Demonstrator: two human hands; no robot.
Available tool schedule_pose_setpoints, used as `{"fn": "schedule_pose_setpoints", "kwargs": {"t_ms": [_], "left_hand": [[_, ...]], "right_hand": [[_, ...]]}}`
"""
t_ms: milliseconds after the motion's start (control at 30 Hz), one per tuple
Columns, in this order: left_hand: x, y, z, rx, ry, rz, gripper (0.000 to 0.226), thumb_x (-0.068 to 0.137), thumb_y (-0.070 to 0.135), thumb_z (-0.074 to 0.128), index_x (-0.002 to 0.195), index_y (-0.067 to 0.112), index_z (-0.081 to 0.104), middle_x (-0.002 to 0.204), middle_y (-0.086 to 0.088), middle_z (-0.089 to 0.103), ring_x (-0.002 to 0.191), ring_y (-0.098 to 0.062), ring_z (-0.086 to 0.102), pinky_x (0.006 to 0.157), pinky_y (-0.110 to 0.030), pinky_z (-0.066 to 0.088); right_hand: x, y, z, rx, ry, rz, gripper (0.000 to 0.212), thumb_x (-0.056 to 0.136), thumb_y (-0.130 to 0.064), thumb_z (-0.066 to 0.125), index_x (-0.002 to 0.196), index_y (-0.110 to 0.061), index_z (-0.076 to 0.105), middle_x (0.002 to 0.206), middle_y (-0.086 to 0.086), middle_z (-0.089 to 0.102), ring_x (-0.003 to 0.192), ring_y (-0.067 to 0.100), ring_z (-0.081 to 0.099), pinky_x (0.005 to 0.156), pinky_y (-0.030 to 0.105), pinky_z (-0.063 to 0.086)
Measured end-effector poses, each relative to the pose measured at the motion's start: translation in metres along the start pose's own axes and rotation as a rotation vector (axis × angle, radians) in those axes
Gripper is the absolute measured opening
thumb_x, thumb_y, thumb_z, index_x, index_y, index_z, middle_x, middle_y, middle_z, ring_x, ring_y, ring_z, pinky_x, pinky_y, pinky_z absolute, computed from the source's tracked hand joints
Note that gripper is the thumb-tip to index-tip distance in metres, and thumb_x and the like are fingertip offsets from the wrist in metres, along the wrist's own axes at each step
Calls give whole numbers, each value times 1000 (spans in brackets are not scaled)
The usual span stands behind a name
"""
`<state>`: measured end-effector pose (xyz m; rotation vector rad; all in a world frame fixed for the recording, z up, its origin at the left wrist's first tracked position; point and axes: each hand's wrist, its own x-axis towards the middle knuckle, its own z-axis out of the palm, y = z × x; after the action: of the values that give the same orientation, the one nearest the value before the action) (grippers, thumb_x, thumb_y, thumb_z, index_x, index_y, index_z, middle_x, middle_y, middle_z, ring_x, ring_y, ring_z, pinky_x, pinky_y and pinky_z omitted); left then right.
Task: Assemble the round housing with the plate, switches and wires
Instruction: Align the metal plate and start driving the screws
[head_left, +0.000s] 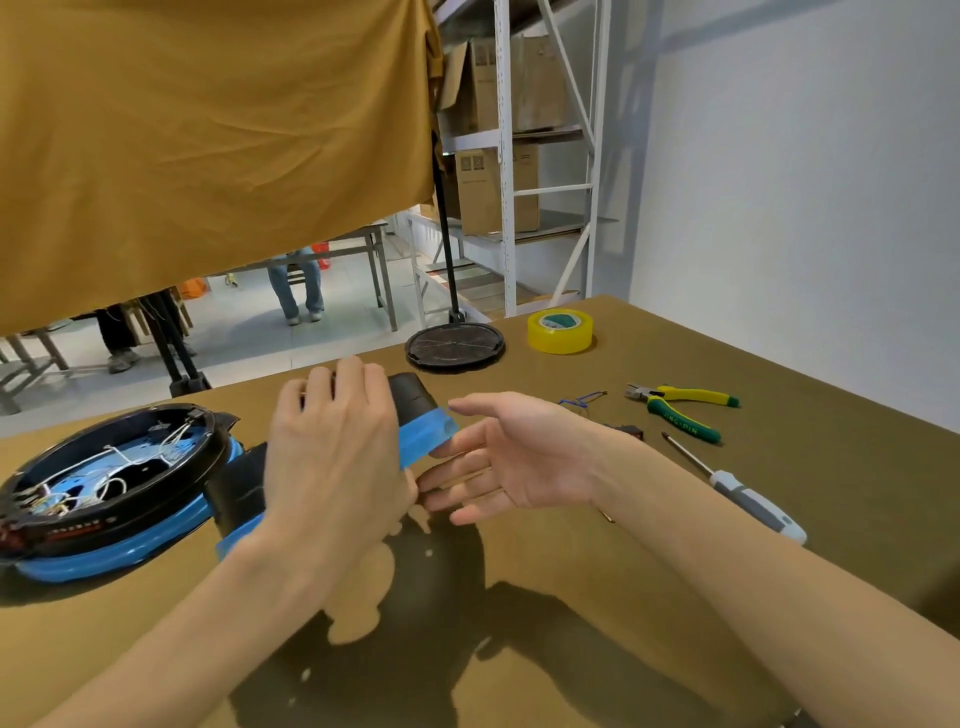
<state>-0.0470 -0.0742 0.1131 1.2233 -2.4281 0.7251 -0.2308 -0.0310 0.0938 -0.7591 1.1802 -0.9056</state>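
Gripping the handle (415, 410) of the housing (111, 486) with my left hand (332, 452), I am curling my fingers over its top while my right hand (511, 457) is hanging spread and empty just beside the handle's blue end, fingertips nearly touching it; whether they are actually in contact I cannot tell. The housing is lying at my nine o'clock on the table (675, 597), open side up, white wires (117, 457) sitting loose inside its black rim, a blue ring under it. The handle is running from it toward one o'clock, and I cannot tell whether its far end is off the table.

I am judging this as an early positioning step: the housing is open and nothing is closing it yet. The round plate (455, 347) is lying at twelve o'clock, well apart from the housing. A small switch (627, 430) is sitting just past my right wrist, with a blue wire (582, 401) near it. At two o'clock the pliers (683, 408) and screwdriver (737, 486) are lying untouched, and the tape (560, 331) is sitting farther back.

The next move is likely calling for my free right hand to fetch the switch or wire while my left is steadying the housing, taking care not to snag the loose wires.
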Motion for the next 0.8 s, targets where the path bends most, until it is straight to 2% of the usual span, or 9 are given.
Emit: {"fn": "schedule_pose_setpoints", "kwargs": {"t_ms": [100,200,267,333,400,467,567,733,800], "left_hand": [[12,-22,-12,-199,76,-20,52,71,37,75,113,12,55,97,-2,52,86,-20,48,73,-35,43],[23,-40,-12,-521,118,-99,30,79,32,68,104,22,56,95,5,55,84,-22,55,69,-37,42],[33,-51,-6,-762,68,-196,15,88,34,66,99,27,58,93,10,59,83,-17,58,69,-35,46],[44,-61,1,-970,-39,-297,11,95,37,65,99,27,63,92,9,65,84,-13,64,64,-31,48],[48,-68,7,-1192,-183,-384,14,98,33,65,99,20,71,91,-1,75,80,-22,73,66,-36,56],[45,-68,13,-1360,-351,-453,19,99,29,66,99,12,75,89,-10,80,74,-32,77,67,-42,63],[36,-60,29,-1434,-546,-526,26,98,32,66,104,8,74,88,-12,80,70,-31,77,53,-32,58],[28,-53,67,-1405,-863,-499,27,97,33,64,116,14,70,98,-8,80,87,-27,78,85,-41,61],[23,-51,79,-1413,-971,-480,32,96,32,63,122,13,65,106,-10,79,100,-29,76,97,-44,58]], "right_hand": [[6,2,-3,-280,426,-317,41,102,-50,52,106,-12,67,87,3,76,74,14,73,68,32,61],[8,8,-17,-496,611,-659,31,92,-43,71,108,-20,58,103,0,64,91,14,62,82,30,53],[5,14,-27,-635,667,-765,44,84,-42,80,113,-22,53,110,-3,59,102,12,57,85,24,50],[2,17,-37,-783,902,-888,50,79,-41,84,108,-21,49,106,-4,53,98,12,52,81,20,46],[-2,17,-46,-803,1020,-893,54,78,-41,86,110,-21,47,105,-4,50,95,12,50,78,20,44],[-7,14,-52,-636,825,-694,53,83,-43,83,119,-21,51,111,-5,58,97,11,60,76,21,48],[-7,18,-58,-381,487,-460,33,92,-36,75,120,-22,66,109,-1,77,92,16,76,77,31,60],[3,28,-73,-424,503,-281,25,91,-38,76,111,-23,72,85,-10,79,74,8,76,57,21,54],[5,25,-80,-503,527,-187,25,89,-42,77,106,-23,73,81,-10,79,70,6,75,59,23,51]]}}
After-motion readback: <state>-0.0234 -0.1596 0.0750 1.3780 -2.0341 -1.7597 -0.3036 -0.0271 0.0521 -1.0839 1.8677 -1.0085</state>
